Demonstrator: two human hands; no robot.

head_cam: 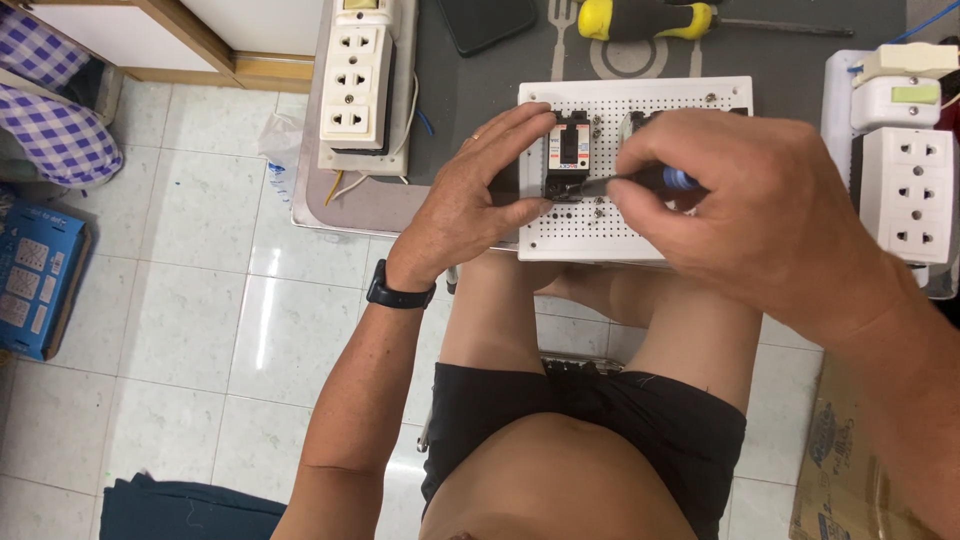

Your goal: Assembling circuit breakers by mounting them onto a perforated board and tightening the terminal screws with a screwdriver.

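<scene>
Left hand (470,200) has its grip pinched on the small black breaker (568,155) with a red-and-white label, sitting on the white perforated board (640,235) at the near edge of the grey worktop (480,90). Right hand (745,205) is clamped on a blue-handled screwdriver (640,181), tip touching the breaker's lower end. White power strips sit left (353,85) and right (905,190), a yellow-and-black screwdriver (650,18) at the back, plus a blue box (35,275) on the floor left and a brown carton (840,470) with blue print lower right.
</scene>
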